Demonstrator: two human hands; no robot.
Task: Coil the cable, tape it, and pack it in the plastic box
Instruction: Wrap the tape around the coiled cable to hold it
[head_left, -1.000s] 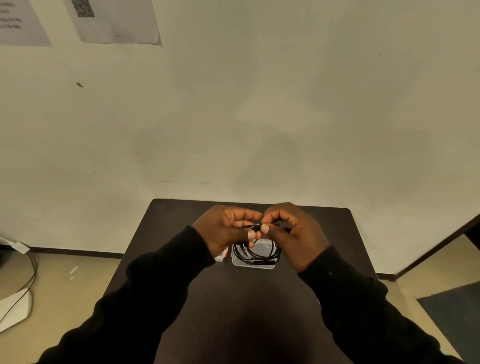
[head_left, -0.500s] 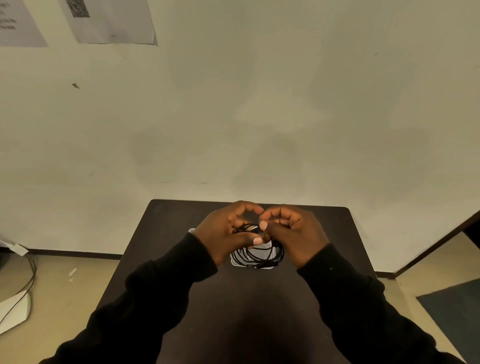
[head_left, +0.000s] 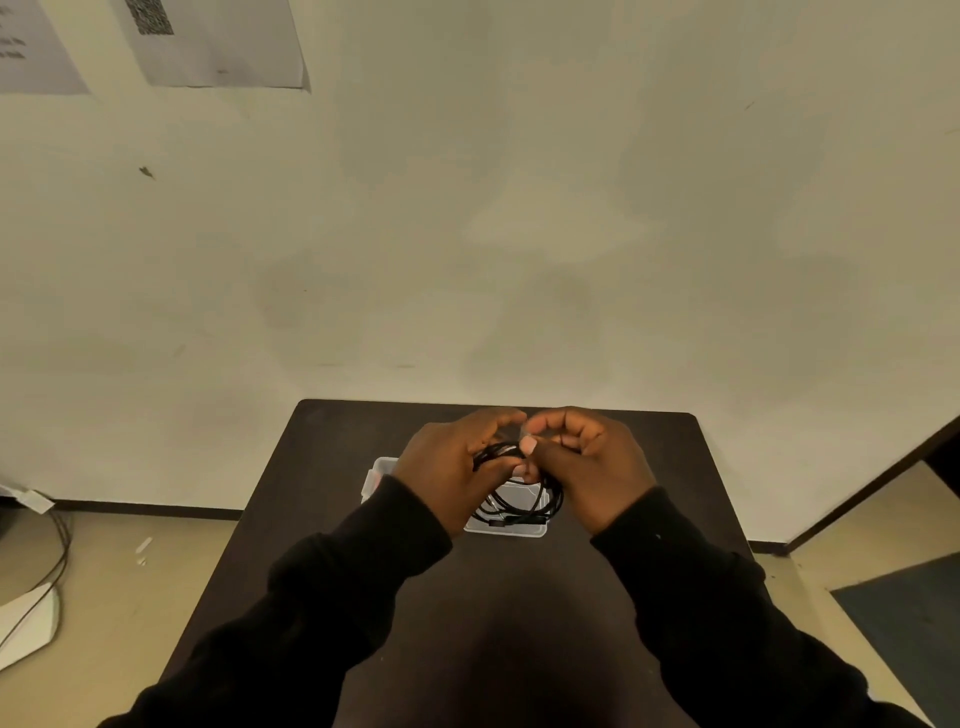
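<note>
A coiled black cable (head_left: 524, 501) hangs in loops between my two hands above the dark table (head_left: 519, 623). My left hand (head_left: 449, 467) grips the upper left of the coil. My right hand (head_left: 597, 467) pinches the coil's top, thumb tip touching the strands. Under the loops stands a clear plastic box (head_left: 506, 527); its near wall shows below the cable. A second clear plastic piece (head_left: 379, 475), perhaps the lid, peeks out behind my left wrist. No tape can be made out.
The small table stands against a pale wall with paper sheets (head_left: 213, 41) pinned high at the left. Cables and a white object (head_left: 31, 618) lie on the floor at the left. A dark mat (head_left: 904, 618) is on the floor at the right.
Both hands have shifted slightly away from me and up with the coil, fingers reworking the top of the bundle. More of the loops hang free over the box.
</note>
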